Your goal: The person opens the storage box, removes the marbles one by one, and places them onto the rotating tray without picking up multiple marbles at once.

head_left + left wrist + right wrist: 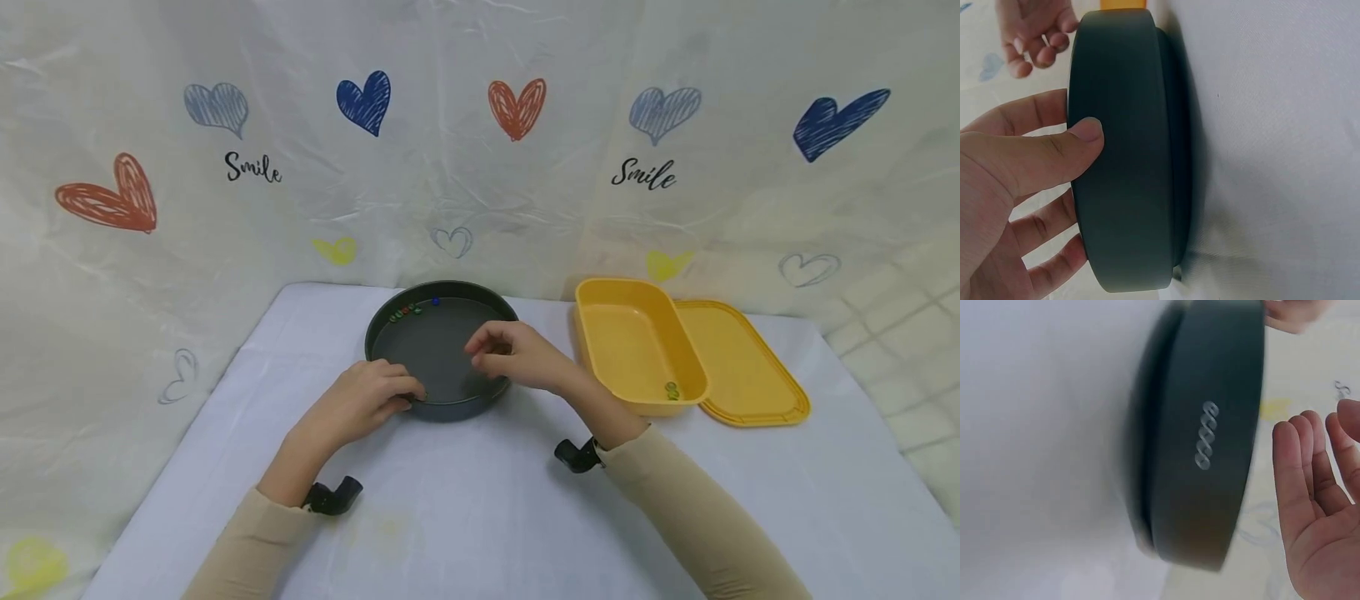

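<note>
A dark round pan [442, 358] stands on the table, with several small marbles [406, 311], green, red and blue, along its far left inner edge. My left hand [367, 398] grips the near left of its rim. In the left wrist view the thumb [1088, 131] lies against the outer wall of the pan [1122, 187], and the other fingers reach over the rim, their tips hidden inside. Over the right part of the pan hovers my right hand [517, 354], fingers loosely bent. The right wrist view shows that hand [1319, 506] beside the wall, nothing visible in it.
To the right stands a yellow rectangular box [630, 333] with green marbles [672, 390] in its near right corner. Its flat yellow lid [750, 367] lies alongside on the white tablecloth [480, 517]. Behind rises a pale sheet printed with hearts [517, 108].
</note>
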`<state>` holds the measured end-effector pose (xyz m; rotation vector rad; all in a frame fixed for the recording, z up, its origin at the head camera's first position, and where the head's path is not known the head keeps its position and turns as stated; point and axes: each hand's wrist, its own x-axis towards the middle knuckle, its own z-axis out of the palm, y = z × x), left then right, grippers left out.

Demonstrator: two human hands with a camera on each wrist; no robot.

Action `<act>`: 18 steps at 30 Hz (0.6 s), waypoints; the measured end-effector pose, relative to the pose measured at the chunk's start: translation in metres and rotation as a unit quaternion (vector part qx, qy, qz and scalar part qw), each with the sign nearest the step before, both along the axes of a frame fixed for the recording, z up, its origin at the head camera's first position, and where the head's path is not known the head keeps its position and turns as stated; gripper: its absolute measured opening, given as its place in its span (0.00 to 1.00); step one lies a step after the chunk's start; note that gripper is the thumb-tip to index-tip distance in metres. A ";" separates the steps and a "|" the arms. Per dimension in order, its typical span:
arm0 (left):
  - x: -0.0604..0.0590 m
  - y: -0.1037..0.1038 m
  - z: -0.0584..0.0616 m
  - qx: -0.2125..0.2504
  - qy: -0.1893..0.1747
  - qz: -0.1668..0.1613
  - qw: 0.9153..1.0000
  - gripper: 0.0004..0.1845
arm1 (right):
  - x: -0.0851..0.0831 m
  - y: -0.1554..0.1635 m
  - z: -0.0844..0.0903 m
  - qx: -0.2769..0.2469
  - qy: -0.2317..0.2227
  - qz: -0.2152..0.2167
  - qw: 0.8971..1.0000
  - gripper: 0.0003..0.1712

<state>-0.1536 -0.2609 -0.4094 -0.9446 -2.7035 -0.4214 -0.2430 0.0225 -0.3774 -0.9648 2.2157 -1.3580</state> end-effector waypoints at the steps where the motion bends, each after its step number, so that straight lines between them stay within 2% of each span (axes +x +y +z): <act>1: 0.000 0.000 0.000 -0.001 0.000 0.001 1.000 0.15 | 0.001 0.004 0.003 0.001 0.003 -0.005 1.000 0.08; 8: 0.000 -0.001 -0.001 -0.001 -0.001 -0.001 1.000 0.15 | 0.002 0.042 0.018 0.035 0.021 -0.064 0.997 0.07; 18: 0.000 0.000 0.000 -0.001 0.006 -0.004 1.000 0.15 | -0.011 0.102 0.010 0.100 0.067 -0.132 0.984 0.08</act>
